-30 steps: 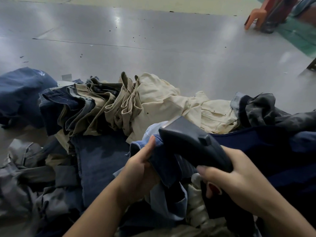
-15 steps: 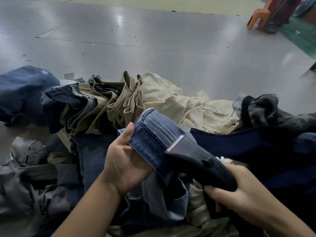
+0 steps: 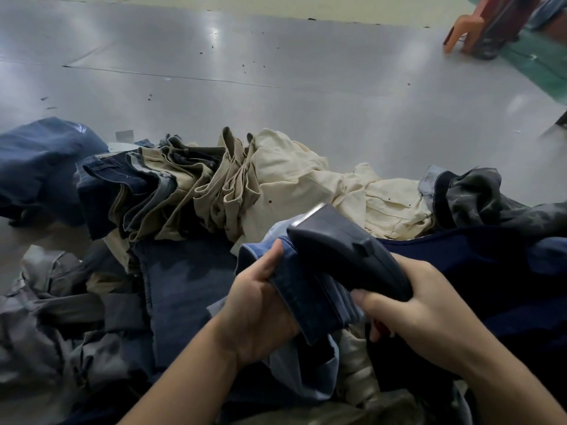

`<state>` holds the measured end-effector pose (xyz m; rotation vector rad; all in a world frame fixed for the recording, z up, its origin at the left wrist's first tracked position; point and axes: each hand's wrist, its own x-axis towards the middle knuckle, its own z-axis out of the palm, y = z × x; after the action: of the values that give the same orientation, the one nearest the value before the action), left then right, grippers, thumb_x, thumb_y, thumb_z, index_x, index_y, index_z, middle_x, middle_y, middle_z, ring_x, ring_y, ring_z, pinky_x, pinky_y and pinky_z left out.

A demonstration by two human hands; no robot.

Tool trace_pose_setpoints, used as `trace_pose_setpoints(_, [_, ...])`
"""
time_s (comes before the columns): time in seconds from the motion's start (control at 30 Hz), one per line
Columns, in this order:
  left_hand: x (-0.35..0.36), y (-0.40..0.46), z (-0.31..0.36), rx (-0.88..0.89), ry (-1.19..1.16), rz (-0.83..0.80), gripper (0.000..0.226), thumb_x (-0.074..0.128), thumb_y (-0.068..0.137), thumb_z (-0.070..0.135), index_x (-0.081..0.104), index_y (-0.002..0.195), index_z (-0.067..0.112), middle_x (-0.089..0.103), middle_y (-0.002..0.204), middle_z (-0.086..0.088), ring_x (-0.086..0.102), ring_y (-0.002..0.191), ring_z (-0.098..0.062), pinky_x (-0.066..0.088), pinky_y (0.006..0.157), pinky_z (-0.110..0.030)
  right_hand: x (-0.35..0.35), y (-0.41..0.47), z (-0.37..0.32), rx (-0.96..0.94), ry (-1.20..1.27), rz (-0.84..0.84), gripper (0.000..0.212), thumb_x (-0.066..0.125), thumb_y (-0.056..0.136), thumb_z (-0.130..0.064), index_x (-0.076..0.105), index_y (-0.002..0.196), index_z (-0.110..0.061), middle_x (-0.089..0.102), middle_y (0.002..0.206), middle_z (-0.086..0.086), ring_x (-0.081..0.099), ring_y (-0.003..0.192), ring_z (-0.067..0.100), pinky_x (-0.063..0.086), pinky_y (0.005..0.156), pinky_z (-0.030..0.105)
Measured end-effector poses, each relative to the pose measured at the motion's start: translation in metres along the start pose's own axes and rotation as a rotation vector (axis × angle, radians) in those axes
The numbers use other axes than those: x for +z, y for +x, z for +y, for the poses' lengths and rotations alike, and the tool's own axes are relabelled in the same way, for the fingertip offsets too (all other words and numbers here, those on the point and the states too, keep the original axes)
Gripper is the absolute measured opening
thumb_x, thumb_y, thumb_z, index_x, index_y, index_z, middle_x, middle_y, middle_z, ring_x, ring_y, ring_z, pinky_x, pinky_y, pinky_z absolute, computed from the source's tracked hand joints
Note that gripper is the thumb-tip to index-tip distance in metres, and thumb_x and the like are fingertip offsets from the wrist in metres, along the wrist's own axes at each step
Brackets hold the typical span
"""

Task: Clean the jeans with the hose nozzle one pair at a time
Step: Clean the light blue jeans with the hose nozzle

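While left hand (image 3: 260,305) pinches folded denim jeans (image 3: 302,297), right hand (image 3: 420,311) grips smooth wedge nozzle (image 3: 343,250)

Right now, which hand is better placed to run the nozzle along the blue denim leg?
Right hand: its grip already holds the dark grey hose nozzle over the folded blue denim leg; the left hand holds that leg.

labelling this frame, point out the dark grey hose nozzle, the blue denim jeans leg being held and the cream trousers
dark grey hose nozzle (image 3: 343,250), head view, upper body
blue denim jeans leg (image 3: 310,305), head view, folded cuff
cream trousers (image 3: 294,179), head view, crumpled middle
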<state>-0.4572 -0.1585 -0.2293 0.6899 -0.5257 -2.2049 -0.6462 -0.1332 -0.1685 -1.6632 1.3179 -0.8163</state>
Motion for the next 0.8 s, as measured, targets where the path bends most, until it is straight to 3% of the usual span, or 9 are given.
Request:
trace_pose_setpoints(0.07, [-0.003, 0.0, 0.003, 0.0, 0.0, -0.014, 0.052, 0.052, 0.085, 0.047, 0.07, 0.114, 0.007, 0.066, 0.119, -0.017, 0.064, 0.109, -0.032, 0.053, 0.088, -0.043, -0.004, 0.0, -0.002, 0.008, 0.077, 0.04, 0.004, 0.064, 0.068, -0.022, 0.063, 0.072, -0.022, 0.058, 0.047, 0.003, 0.055, 0.042, 0.007, 0.04, 0.043, 0.014])
trace_pose_setpoints(0.17, [-0.015, -0.002, 0.017, 0.065, -0.028, 0.017, 0.055, 0.045, 0.088, 0.051, 0.072, 0.11, 0.008, 0.068, 0.117, -0.014, 0.064, 0.11, -0.03, 0.053, 0.087, -0.042, -0.015, -0.006, -0.002, 0.041, 0.162, 0.042, 0.004, 0.064, 0.067, -0.021, 0.066, 0.065, -0.024, 0.061, 0.048, 0.012, 0.057, 0.04, 0.013, 0.042, 0.042, 0.015])
trace_pose_setpoints(0.37, [-0.027, -0.009, 0.035, 0.081, -0.027, -0.012, 0.055, 0.042, 0.092, 0.05, 0.071, 0.113, 0.008, 0.068, 0.117, -0.013, 0.062, 0.113, -0.029, 0.049, 0.094, -0.042, -0.017, -0.018, 0.01, 0.056, 0.057, -0.246, 0.019, 0.067, 0.064, -0.025, 0.063, 0.081, -0.018, 0.057, 0.054, 0.001, 0.053, 0.048, 0.006, 0.039, 0.045, 0.018])
trace_pose_setpoints(0.43, [-0.022, -0.009, 0.033, 0.054, 0.018, -0.039, 0.053, 0.048, 0.092, 0.049, 0.067, 0.119, 0.007, 0.066, 0.121, -0.013, 0.06, 0.117, -0.028, 0.045, 0.1, -0.041, -0.015, -0.019, 0.013, 0.056, 0.032, -0.238, 0.024, 0.065, 0.062, -0.033, 0.061, 0.081, -0.018, 0.055, 0.059, 0.0, 0.053, 0.051, 0.008, 0.041, 0.046, 0.019])
trace_pose_setpoints(0.57, [-0.017, -0.005, 0.026, 0.042, 0.023, -0.087, 0.051, 0.056, 0.085, 0.047, 0.07, 0.115, 0.008, 0.068, 0.118, -0.011, 0.062, 0.113, -0.026, 0.049, 0.096, -0.039, -0.017, -0.02, 0.017, 0.062, 0.031, -0.217, 0.018, 0.065, 0.062, -0.032, 0.063, 0.077, -0.023, 0.056, 0.06, -0.001, 0.056, 0.049, 0.009, 0.045, 0.046, 0.018])
trace_pose_setpoints(0.73, [-0.012, -0.007, 0.027, 0.078, -0.022, -0.07, 0.048, 0.055, 0.088, 0.042, 0.069, 0.115, 0.005, 0.068, 0.117, -0.013, 0.062, 0.113, -0.028, 0.049, 0.095, -0.041, -0.023, -0.023, 0.017, 0.086, 0.099, -0.252, 0.024, 0.066, 0.06, -0.029, 0.066, 0.082, -0.02, 0.059, 0.055, 0.003, 0.058, 0.044, 0.014, 0.044, 0.044, 0.018])
trace_pose_setpoints(0.8, [-0.017, -0.009, 0.03, 0.108, -0.052, -0.107, 0.052, 0.045, 0.094, 0.042, 0.065, 0.119, 0.001, 0.064, 0.122, -0.018, 0.058, 0.118, -0.032, 0.044, 0.101, -0.044, -0.031, -0.024, 0.018, 0.089, 0.111, -0.205, 0.023, 0.069, 0.057, -0.029, 0.067, 0.077, -0.018, 0.062, 0.052, 0.009, 0.058, 0.042, 0.016, 0.041, 0.043, 0.016])
